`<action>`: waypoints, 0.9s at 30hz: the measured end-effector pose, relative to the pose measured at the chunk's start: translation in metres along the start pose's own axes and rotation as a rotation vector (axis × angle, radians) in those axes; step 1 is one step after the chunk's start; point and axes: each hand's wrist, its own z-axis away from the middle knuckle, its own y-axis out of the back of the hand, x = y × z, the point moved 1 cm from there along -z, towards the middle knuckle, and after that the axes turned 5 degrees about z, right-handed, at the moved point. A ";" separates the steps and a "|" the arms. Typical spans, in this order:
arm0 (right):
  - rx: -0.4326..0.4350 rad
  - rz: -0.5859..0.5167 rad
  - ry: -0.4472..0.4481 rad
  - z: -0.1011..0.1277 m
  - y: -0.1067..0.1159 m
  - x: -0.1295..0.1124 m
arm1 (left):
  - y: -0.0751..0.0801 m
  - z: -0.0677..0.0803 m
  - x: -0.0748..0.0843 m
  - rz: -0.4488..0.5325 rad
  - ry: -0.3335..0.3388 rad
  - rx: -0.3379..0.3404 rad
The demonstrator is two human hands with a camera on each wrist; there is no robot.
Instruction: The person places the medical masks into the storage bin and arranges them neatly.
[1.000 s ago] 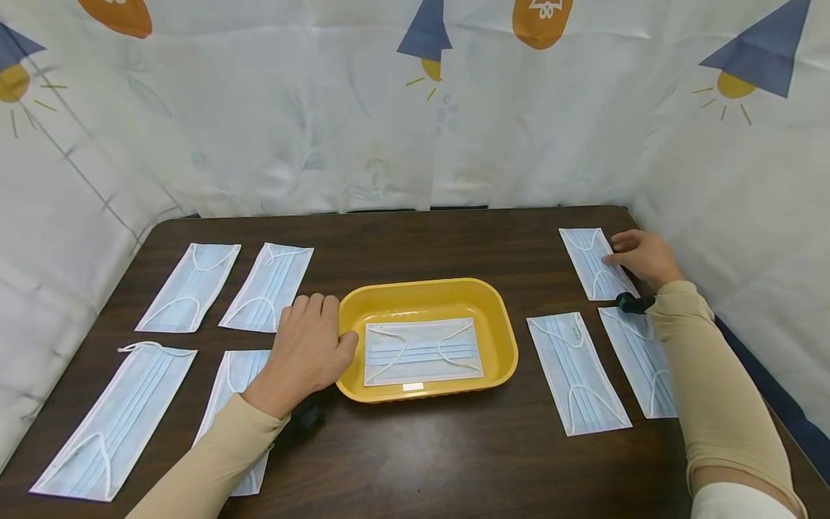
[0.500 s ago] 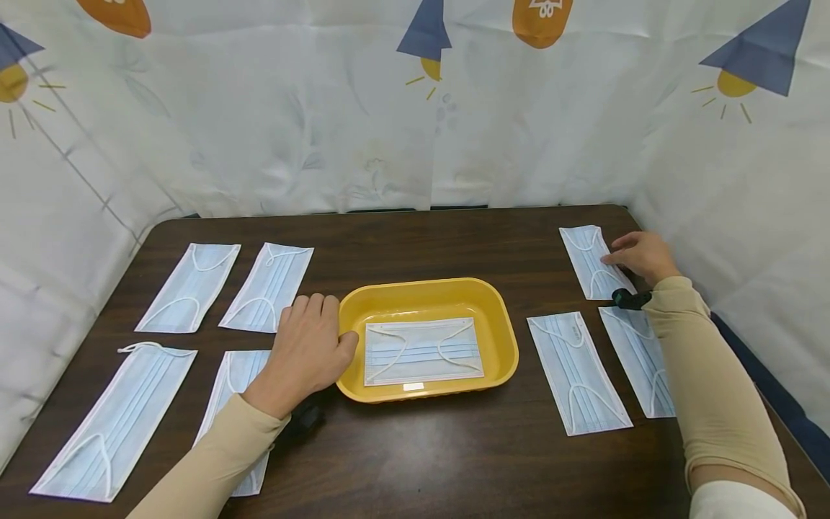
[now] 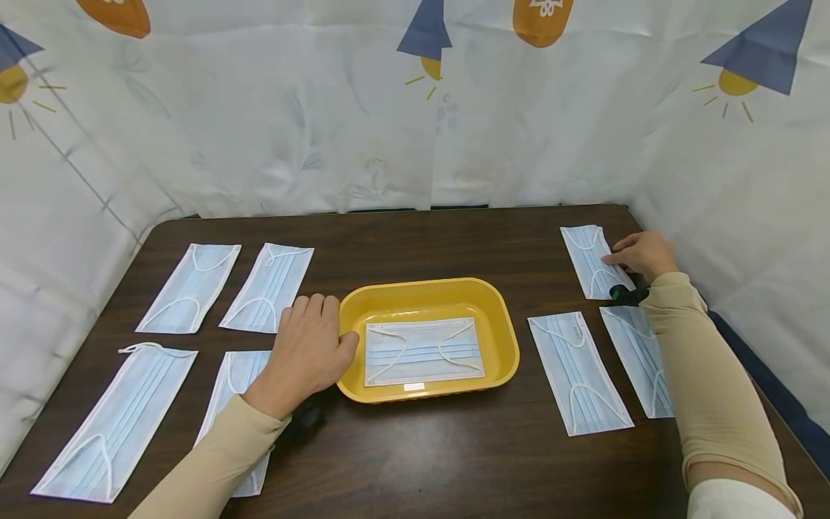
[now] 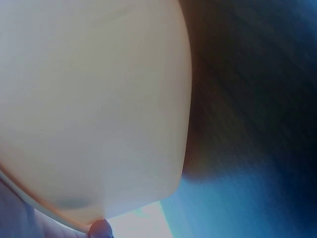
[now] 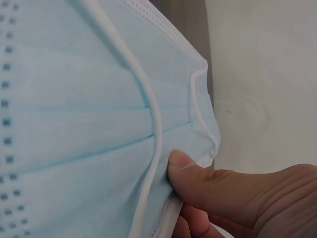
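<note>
Head view shows a dark wooden table (image 3: 415, 461) with a yellow tray (image 3: 502, 324) at its centre and blue face masks laid out on both sides. The right hand (image 3: 638, 256) is at the far right, about two o'clock from the tray, on the far-right mask (image 3: 586, 259). In the right wrist view the thumb (image 5: 198, 173) presses on that mask's hemmed edge with the fingers curled beneath it, so this hand pinches the mask at its right long side. The mask still lies flat on the table, its long axis running from twelve to six o'clock, tilted slightly, with its ear loops at the two short ends. The tray lies toward eight o'clock from this mask, well apart from it, and already holds one mask (image 3: 423, 352) lying crosswise.

The left hand (image 3: 305, 353) rests at the tray's nine o'clock side, fingers relaxed and spread flat, thumb touching the rim; it grips nothing. The left wrist view shows only the tray's yellow wall close up, blurred. This hand is well apart from the pinched mask; the right hand alone is on it.

Two more masks (image 3: 577, 371) lie at the tray's three o'clock, and four (image 3: 191, 285) at nine o'clock.
</note>
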 end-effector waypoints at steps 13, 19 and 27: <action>-0.043 -0.033 -0.079 0.000 0.000 0.000 | 0.001 0.000 0.001 0.012 -0.001 0.003; -0.069 -0.058 -0.070 0.001 0.000 -0.001 | 0.000 0.001 0.001 0.016 0.001 0.004; -0.110 -0.059 -0.022 0.000 0.001 0.001 | 0.000 0.000 0.001 0.015 0.005 0.001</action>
